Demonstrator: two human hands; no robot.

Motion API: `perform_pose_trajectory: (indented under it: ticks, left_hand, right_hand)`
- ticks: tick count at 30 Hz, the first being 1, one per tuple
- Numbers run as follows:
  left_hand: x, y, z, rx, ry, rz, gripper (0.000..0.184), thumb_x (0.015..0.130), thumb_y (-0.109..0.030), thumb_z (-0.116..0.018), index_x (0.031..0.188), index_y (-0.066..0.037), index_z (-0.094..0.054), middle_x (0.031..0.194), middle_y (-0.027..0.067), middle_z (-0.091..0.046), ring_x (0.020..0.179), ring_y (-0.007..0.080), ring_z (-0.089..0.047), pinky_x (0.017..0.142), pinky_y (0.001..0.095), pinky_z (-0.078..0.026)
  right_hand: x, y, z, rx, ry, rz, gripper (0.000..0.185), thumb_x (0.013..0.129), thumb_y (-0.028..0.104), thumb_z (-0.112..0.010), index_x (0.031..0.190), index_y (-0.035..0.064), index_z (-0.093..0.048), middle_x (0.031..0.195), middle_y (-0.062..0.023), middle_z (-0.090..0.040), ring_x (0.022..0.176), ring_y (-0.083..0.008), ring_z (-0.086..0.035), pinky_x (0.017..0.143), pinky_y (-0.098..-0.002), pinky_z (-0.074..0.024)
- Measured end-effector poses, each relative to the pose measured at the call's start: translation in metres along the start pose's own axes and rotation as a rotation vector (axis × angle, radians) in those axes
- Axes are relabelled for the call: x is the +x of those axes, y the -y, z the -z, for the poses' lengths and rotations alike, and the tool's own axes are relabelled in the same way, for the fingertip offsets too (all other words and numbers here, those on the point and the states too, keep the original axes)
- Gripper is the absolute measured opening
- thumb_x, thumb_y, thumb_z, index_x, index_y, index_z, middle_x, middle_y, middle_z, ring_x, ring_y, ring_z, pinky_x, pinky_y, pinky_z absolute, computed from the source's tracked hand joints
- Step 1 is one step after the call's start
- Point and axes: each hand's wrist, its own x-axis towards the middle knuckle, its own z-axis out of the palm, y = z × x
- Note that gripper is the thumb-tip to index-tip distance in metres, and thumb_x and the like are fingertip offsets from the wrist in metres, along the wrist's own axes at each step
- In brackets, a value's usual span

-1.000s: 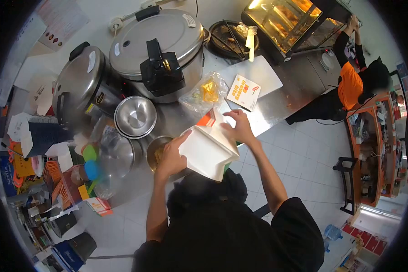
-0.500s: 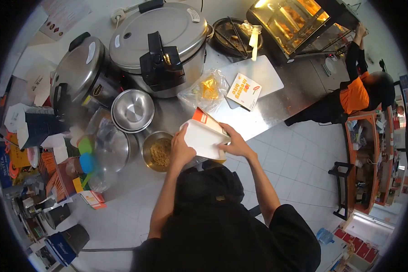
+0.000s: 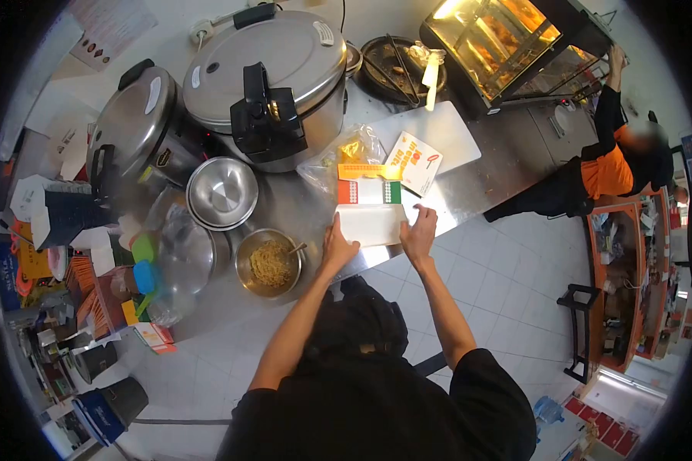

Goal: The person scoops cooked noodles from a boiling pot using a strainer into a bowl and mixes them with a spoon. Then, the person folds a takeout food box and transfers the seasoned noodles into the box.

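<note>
The cardboard takeaway box (image 3: 370, 224) is open at the front edge of the steel counter (image 3: 288, 201), white inside upward. Its far side carries a red patterned panel (image 3: 347, 192) at left, a green one at right, and a yellow-orange flap (image 3: 361, 171) beyond, spread toward the back edge.
</note>
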Motion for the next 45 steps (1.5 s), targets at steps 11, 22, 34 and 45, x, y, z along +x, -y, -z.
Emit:
perform_pose_trajectory:
  ticks: [11,22,34,45]
  left_hand:
    - [0.006,-0.022,0.023,0.632,0.142,-0.16,0.069,0.079,-0.027,-0.076,0.142,-0.018,-0.048,0.116,0.0185,-0.053,0.11,0.0386,-0.056,0.084,0.0526,-0.052]
    - [-0.016,-0.036,0.021,0.342,0.14,0.05,0.069,0.086,-0.028,-0.07,0.148,-0.019,-0.041,0.129,0.0244,-0.052,0.102,0.0478,-0.061,0.088,0.0538,-0.051]
    - [-0.148,0.151,0.13,0.192,-0.952,0.245,0.033,0.096,-0.019,-0.062,0.125,-0.004,-0.056,0.12,0.0139,-0.06,0.084,0.0239,-0.068,0.077,0.036,-0.056]
    - [-0.136,0.155,0.135,-0.551,-0.703,0.384,0.019,0.097,-0.012,-0.058,0.108,-0.001,-0.048,0.096,0.0178,-0.065,0.058,0.0224,-0.068,0.045,0.0326,-0.056]
  right_hand:
    - [0.043,-0.037,0.014,-0.175,0.734,0.609,0.092,0.067,0.046,-0.083,0.142,0.008,-0.045,0.139,-0.0119,-0.053,0.131,-0.0285,-0.048,0.116,-0.0476,-0.0302]
    - [0.046,-0.041,-0.001,0.011,0.691,0.532,0.035,0.077,0.023,-0.078,0.107,0.0075,-0.069,0.115,-0.0097,-0.068,0.121,-0.0285,-0.057,0.112,-0.0528,-0.0335]
    - [-0.035,0.175,-0.076,0.75,0.807,-0.102,0.031,0.087,0.025,-0.075,0.104,0.0002,-0.066,0.077,-0.0109,-0.069,0.064,-0.0199,-0.066,0.062,-0.0334,-0.052]
    - [-0.059,0.203,-0.109,0.627,0.572,0.071,0.034,0.105,0.022,-0.047,0.101,-0.0032,-0.068,0.081,-0.0139,-0.069,0.071,-0.0218,-0.066,0.066,-0.0336,-0.0535]
